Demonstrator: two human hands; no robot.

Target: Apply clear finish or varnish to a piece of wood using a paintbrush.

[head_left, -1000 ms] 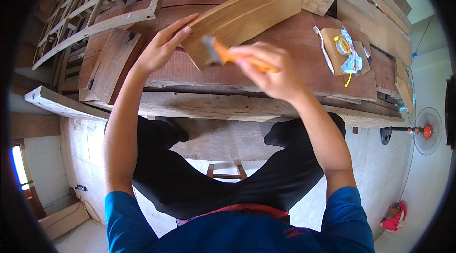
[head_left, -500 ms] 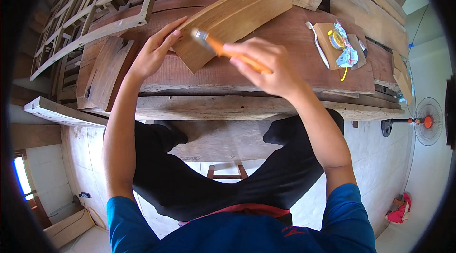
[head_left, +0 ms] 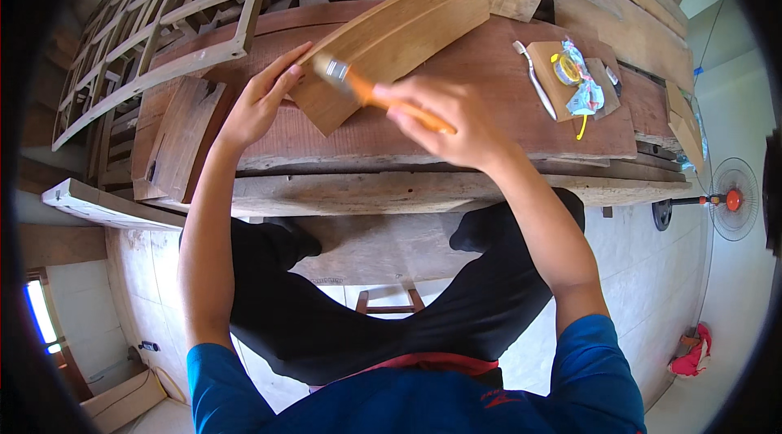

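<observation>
A long wooden board [head_left: 432, 31] with a stepped face lies slantwise, its near end toward me and its far end at the upper right. My left hand [head_left: 254, 108] grips the board's near left edge, thumb on the near side and fingers along the edge. In my right hand [head_left: 444, 118] is a flat paintbrush [head_left: 362, 88] with an orange handle and metal ferrule. Its pale bristles are blurred and lie over the board's near end, close to my left fingertips. Whether they touch the wood I cannot tell.
The board rests on a reddish plank workbench [head_left: 489, 108]. To the right, a white toothbrush [head_left: 533, 80] lies beside a wooden block [head_left: 544, 59] bearing a yellow tape roll [head_left: 565, 69] and a crumpled wrapper [head_left: 586, 96]. A slatted wooden frame [head_left: 163, 35] stands left; a fan [head_left: 733, 199] is far right.
The whole view has shifted slightly. The paintbrush has moved a little over the board's near end, with blurred bristles. My left hand keeps its grip on the board.
</observation>
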